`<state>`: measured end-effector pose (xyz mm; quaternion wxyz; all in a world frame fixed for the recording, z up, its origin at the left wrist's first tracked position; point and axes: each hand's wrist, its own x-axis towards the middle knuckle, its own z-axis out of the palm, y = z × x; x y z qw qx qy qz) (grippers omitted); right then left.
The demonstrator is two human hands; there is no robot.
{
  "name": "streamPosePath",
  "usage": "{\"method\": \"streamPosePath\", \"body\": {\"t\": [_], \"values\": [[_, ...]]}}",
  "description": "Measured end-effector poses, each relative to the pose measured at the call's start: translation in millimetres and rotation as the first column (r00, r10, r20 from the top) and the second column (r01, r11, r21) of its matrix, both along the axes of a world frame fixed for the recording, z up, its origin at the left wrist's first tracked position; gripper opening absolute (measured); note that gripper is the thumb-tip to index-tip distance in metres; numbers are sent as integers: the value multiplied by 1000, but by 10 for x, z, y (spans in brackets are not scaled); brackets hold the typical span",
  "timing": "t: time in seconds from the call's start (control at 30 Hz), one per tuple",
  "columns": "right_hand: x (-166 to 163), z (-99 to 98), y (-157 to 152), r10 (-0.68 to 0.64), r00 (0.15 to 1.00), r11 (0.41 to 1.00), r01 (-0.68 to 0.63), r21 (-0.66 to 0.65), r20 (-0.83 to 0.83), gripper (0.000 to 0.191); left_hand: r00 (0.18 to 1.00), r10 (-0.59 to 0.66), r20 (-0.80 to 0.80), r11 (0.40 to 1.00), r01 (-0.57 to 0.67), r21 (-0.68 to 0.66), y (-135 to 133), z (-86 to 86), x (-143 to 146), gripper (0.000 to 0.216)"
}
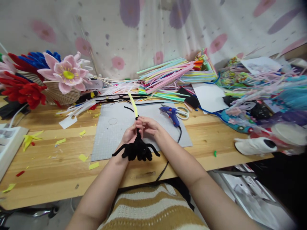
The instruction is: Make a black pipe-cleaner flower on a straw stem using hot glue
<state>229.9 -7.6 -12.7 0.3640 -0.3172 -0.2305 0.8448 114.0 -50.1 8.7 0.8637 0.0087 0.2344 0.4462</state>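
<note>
One black, fuzzy chenille assembly with drooping, petal-like lobes [137, 150] was held over the near part of a grey, gridded, rectangular cutting mat [106, 137], lobed end toward the wearer. One pale-yellow, fuzzy stem [133, 105] extended from its far end. The left hand [130, 133] grasped the narrow black neck between its fingers; the right hand [149, 125] pinched the neck near the yellow stem. A blue glue gun with a black cord [171, 114] lay to the right, beside white, loop-handled scissors [184, 112]. Bundled pastel chenille stems [168, 75] were heaped beyond the mat on the light-brown wooden table [59, 169].
</note>
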Motion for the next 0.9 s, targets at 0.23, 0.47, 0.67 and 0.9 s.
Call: {"method": "streamPosePath", "body": {"t": [0.23,0.47,0.67,0.9], "values": [[71,-35,68,148,985,989,-150,-16,-88,16,998,-44,48,999,45,-20,-81,-39,42,30],[244,72,141,102,990,984,-116,135,102,24,962,-26,-272,998,39,43,35,-36,72,25],[310,274,174,110,947,909,-219,354,302,25,883,0,-469,976,102,193,100,-106,15,14],[226,376,216,-93,815,816,-267,512,573,23,778,80,-623,948,133,288,104,-7,-11,11]]}}
